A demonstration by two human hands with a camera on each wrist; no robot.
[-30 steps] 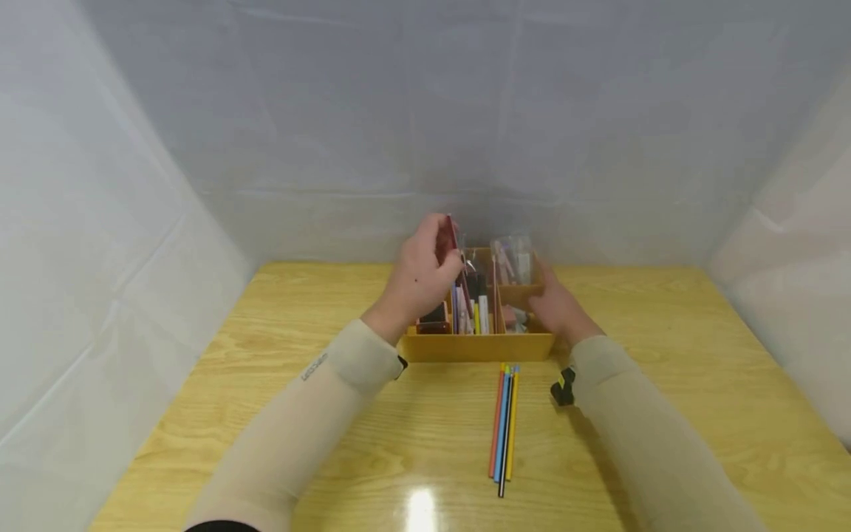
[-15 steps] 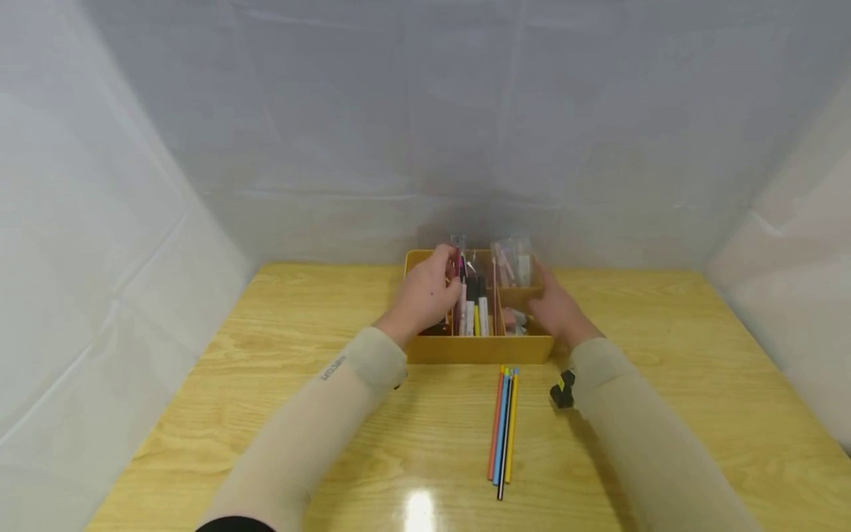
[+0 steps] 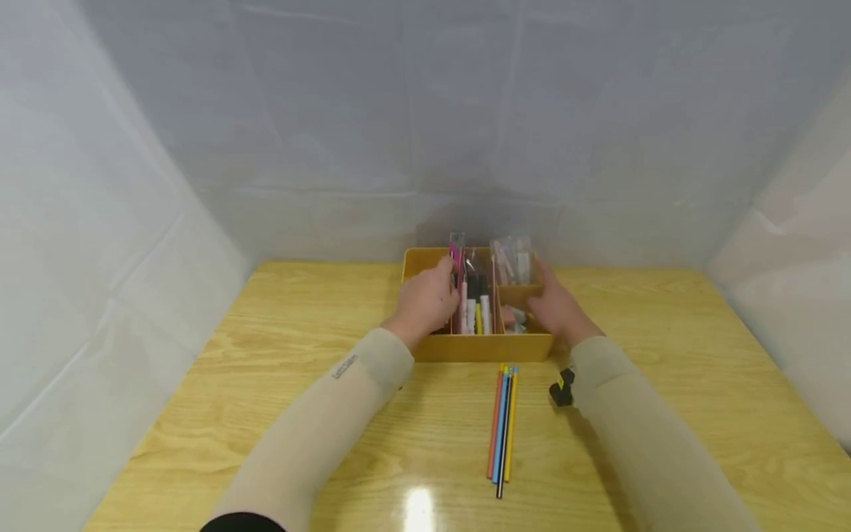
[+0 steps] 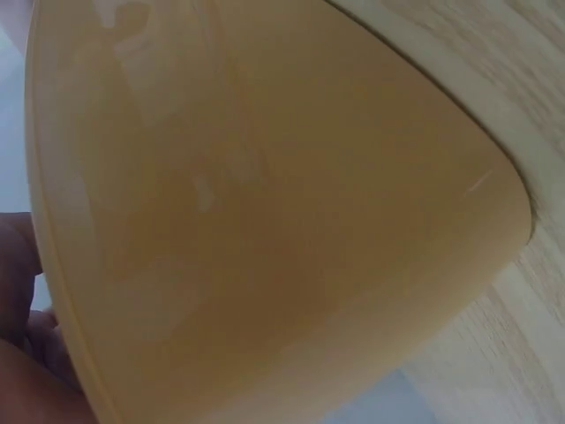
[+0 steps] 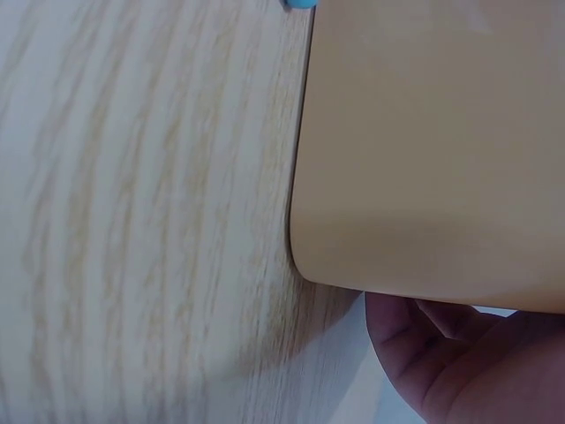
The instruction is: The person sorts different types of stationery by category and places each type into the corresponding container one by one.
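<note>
Your left hand [image 3: 428, 301] pinches the pink packet [image 3: 456, 275] upright over the tray [image 3: 479, 347]; your right hand [image 3: 555, 310] rests relaxed against the tray's right side.

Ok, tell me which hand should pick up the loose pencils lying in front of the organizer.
Probably the right hand. It only rests against the yellow organizer, nearer the pencils. The left hand is busy at the pink packet in the organizer.

Head cam high, facing fwd/down, wrist cams v. close, all sharing organizer [image 3: 482, 347].
</note>
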